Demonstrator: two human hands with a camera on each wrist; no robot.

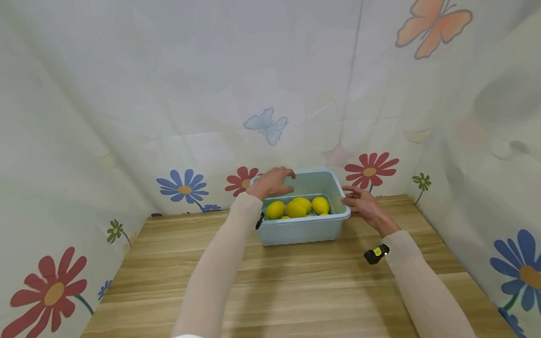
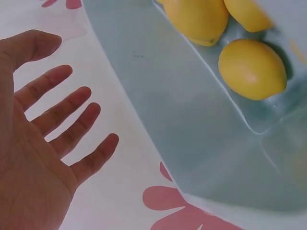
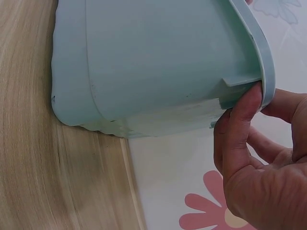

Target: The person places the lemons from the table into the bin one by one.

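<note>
A pale blue-green plastic bin (image 1: pixel 301 233) stands at the back of the table, with several yellow lemons (image 1: pixel 297 208) lying on its floor. My right hand (image 1: pixel 367 206) grips the rim at the bin's right end; in the right wrist view its fingers (image 3: pixel 242 122) curl under the lip. Over the bin's back left part is my left hand (image 1: pixel 272 182), holding nothing. The left wrist view shows its fingers (image 2: pixel 72 98) spread and apart from the bin wall (image 2: pixel 158 105). One lemon (image 2: pixel 252 69) lies near the bin's inner corner there.
The wood-grain table (image 1: pixel 279 291) stretches in front of the bin. Close behind the bin hangs a pale wall sheet (image 1: pixel 211 117) printed with flowers and butterflies, and similar sheets flank the table. A black wrist device (image 1: pixel 376 254) sits at my right cuff.
</note>
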